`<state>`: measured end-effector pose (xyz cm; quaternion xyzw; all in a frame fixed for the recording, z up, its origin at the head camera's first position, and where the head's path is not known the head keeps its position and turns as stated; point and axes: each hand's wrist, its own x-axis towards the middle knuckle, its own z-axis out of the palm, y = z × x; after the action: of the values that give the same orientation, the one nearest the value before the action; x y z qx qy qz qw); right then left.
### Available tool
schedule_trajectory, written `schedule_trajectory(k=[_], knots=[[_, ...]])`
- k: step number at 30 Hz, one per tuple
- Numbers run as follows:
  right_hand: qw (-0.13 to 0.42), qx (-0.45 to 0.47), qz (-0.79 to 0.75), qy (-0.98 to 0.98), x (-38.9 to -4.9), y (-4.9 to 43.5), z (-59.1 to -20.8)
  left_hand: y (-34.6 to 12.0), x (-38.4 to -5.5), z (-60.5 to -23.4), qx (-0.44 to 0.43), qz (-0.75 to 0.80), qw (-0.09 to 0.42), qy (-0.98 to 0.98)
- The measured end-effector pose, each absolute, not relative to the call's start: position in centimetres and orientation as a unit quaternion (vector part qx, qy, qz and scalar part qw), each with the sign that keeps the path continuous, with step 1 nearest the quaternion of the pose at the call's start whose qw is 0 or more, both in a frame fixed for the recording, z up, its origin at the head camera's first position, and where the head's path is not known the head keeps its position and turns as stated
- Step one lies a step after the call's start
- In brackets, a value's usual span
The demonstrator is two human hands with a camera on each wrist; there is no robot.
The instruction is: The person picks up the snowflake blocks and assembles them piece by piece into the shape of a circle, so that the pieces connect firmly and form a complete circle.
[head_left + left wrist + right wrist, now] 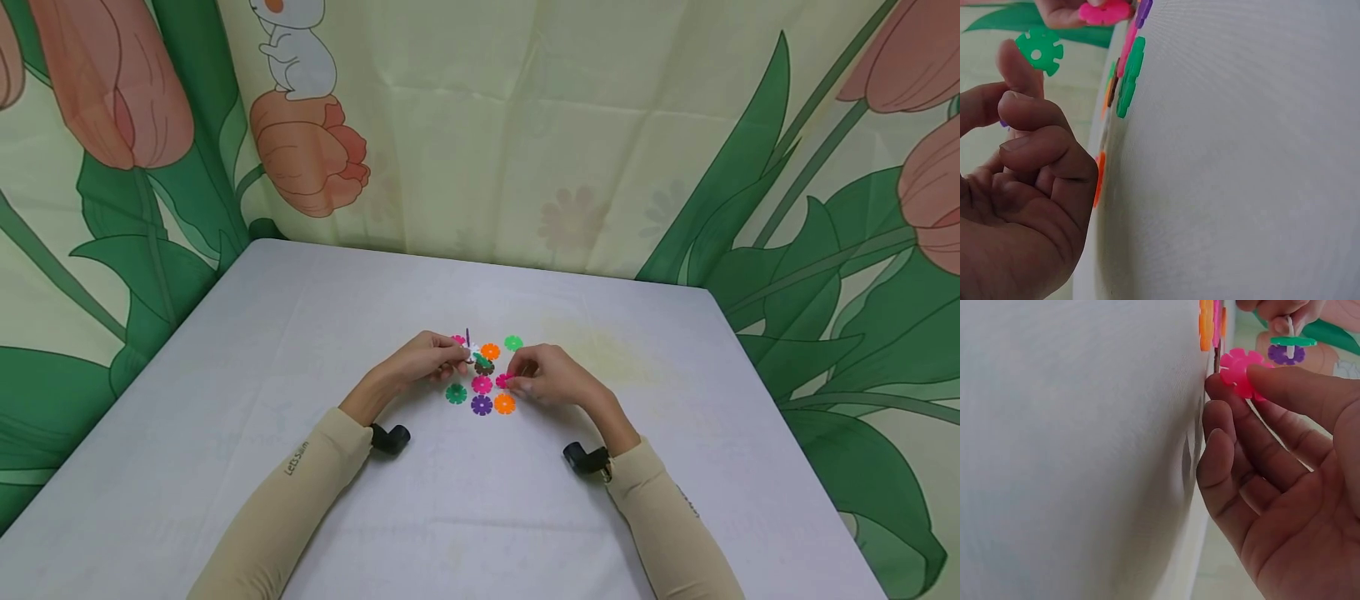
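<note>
My left hand [427, 357] pinches a small joined group of notched flower-shaped discs. In the right wrist view its green disc [1300, 342], purple disc [1285, 356] and a white disc seen edge-on [1290, 326] cross one another. Between thumb and fingertips, my right hand [551, 375] holds a pink flower disc [1239, 372] just above the table, apart from the group. Close below the hands lie a pink disc [482, 384], a brown disc [484, 369], a dark green disc [456, 393], a purple disc [482, 405] and an orange disc [505, 404].
Beyond the hands lie another orange disc [490, 351], a light green disc [513, 342] and a pink disc [457, 339] partly behind the left fingers. A white cloth covers the table [420, 533]. Behind it hangs a curtain [480, 142] printed with tulips.
</note>
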<state>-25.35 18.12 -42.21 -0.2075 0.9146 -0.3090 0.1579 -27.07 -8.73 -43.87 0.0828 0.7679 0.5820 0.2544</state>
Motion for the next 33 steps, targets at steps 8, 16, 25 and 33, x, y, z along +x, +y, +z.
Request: schedule_trajectory(k=[8, 16, 25, 33], knots=[[0.161, -0.206, -0.351, 0.899, -25.63, 18.51, -42.29, -8.76, -27.05, -43.79, 0.078, 0.585, 0.263, 0.764], [0.145, -0.224, -0.372, 0.889, -25.77, 18.62, -42.22, -8.83, -27.09, -43.72, 0.083, 0.589, 0.261, 0.76], [0.139, -0.216, -0.408, 0.876, -25.75, 18.52, -41.85, -8.85, -27.22, -43.89, 0.079, 0.59, 0.263, 0.759], [0.144, -0.196, -0.439, 0.865, -25.73, 18.25, -41.75, -8.85, -27.27, -44.0, 0.079, 0.589, 0.261, 0.76]])
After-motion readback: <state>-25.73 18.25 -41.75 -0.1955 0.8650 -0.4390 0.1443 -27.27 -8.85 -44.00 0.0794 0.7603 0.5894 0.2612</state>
